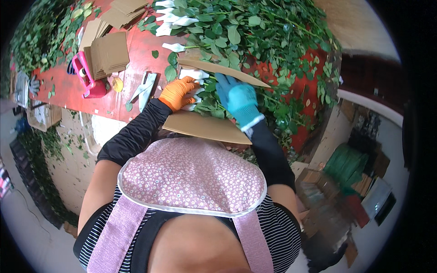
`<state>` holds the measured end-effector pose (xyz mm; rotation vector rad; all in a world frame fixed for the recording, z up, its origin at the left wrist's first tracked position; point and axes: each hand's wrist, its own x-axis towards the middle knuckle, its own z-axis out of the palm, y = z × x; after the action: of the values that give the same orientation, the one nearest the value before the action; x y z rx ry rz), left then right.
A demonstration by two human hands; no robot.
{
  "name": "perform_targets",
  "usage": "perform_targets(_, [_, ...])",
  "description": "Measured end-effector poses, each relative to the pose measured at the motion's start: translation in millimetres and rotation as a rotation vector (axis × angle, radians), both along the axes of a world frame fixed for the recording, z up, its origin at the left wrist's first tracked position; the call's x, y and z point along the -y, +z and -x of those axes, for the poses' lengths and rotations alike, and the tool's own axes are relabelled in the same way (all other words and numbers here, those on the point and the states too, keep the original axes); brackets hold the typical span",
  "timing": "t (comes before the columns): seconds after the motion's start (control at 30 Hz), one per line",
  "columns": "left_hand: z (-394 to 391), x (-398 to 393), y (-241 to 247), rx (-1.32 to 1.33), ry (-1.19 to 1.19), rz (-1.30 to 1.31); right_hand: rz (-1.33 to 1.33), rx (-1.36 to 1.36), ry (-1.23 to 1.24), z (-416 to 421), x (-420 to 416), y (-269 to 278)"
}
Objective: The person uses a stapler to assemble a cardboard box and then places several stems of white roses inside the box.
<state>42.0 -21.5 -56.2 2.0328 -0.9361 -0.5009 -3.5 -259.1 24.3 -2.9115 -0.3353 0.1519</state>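
My left hand [179, 94], in an orange glove, curls over several flower heads in white foam nets [194, 73] at the table's front. In a blue and teal knit glove, my right hand [237, 97] lies over the leafy stems [213, 99] just right of those heads. Its fingers reach to the raised far flap of a cardboard sheet [225, 71]. The sheet's near flap [208, 128] stands between the stems and my apron. Palms and most fingertips are hidden, so the right hand's grip is unclear. A metal stapler [147, 89] lies left of my left hand.
A pink tape dispenser [89, 80] stands beside stacked cardboard pieces [110, 54] on the red table [143, 47]. More netted flowers [174, 47] with leafy stems [273, 30] are heaped at the back right. Foliage [41, 44] covers the far left; a crate [44, 114] sits below the left edge.
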Motion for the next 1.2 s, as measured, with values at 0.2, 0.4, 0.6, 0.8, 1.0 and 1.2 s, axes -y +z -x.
perform_targets(0.2, [10, -3, -14, -0.661, 0.444, 0.576, -0.336, 0.101, -0.123, 16, 5, -80])
perform_targets(0.4, [-8, 3, -12, -0.668, 0.592, 0.236, -0.406, 0.133, -0.151, 18, 5, -81])
perform_targets(0.6, [-18, 1, -2, -0.644, 0.72, 0.14, -0.363, 0.157, -0.171, 22, 9, -104])
perform_targets(0.8, [-24, -27, 40, -0.671, 0.642, 0.201, -0.393, 0.151, -0.188, 28, 11, -106])
perform_targets(1.0, [-15, -8, -6, -0.001, 0.347, -0.11, -0.387, 0.206, -0.133, 25, 16, -105])
perform_targets(1.2, [-53, -89, -27, -0.065, 0.593, 0.141, -0.423, 0.08, -0.208, 26, 10, -104])
